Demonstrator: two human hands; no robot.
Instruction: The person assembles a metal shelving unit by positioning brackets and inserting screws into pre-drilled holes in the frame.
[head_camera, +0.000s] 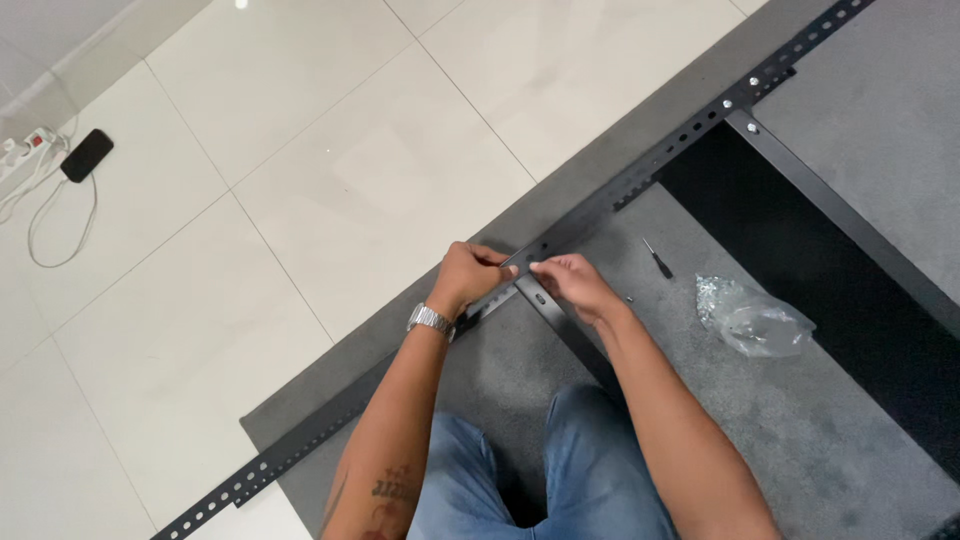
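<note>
Running diagonally from the lower left to the upper right across the grey mat (800, 440), the long perforated black rail (640, 180) passes right between the two hands, and a shorter black crosspiece (548, 305) meets it at that very spot, slanting down toward the person's knees. The left hand (462, 278) pinches the rail's near edge in a closed grip, while the right hand (572, 283), equally near, presses fingertips onto the joint; whether it holds a small fastener cannot be told. A screwdriver (657, 258) and a clear bag of hardware (752, 318) lie just right of the joint.
</note>
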